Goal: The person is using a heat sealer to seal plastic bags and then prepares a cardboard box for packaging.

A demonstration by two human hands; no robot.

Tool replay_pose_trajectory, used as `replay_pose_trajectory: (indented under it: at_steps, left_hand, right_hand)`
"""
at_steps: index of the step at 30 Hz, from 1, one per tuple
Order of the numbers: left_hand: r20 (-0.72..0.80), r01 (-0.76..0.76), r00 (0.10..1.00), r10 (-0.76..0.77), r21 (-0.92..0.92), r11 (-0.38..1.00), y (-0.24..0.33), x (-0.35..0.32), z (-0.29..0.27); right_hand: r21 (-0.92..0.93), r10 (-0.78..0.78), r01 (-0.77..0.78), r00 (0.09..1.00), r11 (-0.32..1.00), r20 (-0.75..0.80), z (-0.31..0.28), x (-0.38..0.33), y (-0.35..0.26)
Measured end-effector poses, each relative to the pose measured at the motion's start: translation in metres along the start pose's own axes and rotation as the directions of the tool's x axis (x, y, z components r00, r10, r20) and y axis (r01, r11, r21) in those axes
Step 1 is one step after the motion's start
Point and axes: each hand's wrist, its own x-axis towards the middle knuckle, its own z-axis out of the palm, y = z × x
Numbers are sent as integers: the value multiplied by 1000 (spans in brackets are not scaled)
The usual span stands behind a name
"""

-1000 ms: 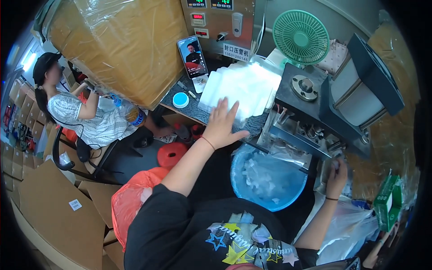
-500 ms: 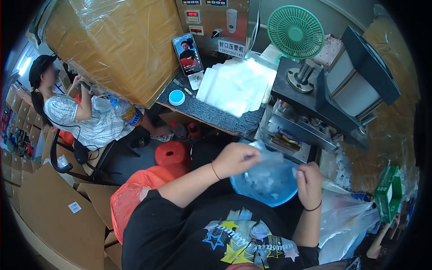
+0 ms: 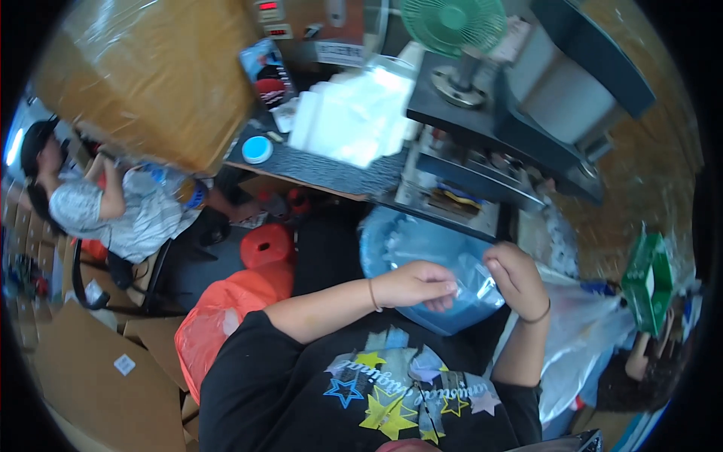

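Observation:
Over a blue plastic basin (image 3: 444,322) in front of my body, both my hands are closed. My right hand (image 3: 520,280) pinches a shiny piece of clear plastic (image 3: 474,277) between thumb and fingers. My left hand (image 3: 414,285) has thumb and fingers pressed together by the left edge of that piece; what they hold, if anything, is not clear. The picture is blurred. Beyond the basin stands a press machine (image 3: 482,120) with a metal base. A stack of clear plastic sheets (image 3: 346,120) lies on the dark work table (image 3: 324,172).
A round blue-lidded tub (image 3: 257,149) and a propped phone (image 3: 268,75) are on the table. Behind stands a green fan (image 3: 453,22). A red stool (image 3: 266,245) and red bag (image 3: 230,309) are at left, where another person (image 3: 105,188) sits. A green box (image 3: 646,280) stands at right.
My view has shifted, so the table and machine appear farther left and higher. My left hand has moved lower and nearer my body. The clear plastic now stretches beside my right hand.

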Motion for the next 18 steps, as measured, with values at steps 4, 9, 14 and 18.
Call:
replay_pose_trajectory:
  at_steps: [4,9,14,18]
  left_hand:
    - [-67,5,998,-10,-71,997,0,-3,-7]
    - [-231,-44,973,-6,-209,977,8,13,-36]
    - [-348,-118,938,10,-292,949,24,28,-56]
    - [-369,-130,929,9,-305,943,27,25,-54]
  right_hand:
    - [-487,6,-196,931,851,-365,-12,5,44]
    - [-607,344,-654,755,451,-558,-15,-20,123]
    - [-402,385,-618,761,675,-523,-8,-18,141]
    - [-381,232,-543,752,748,-616,1,-21,143]
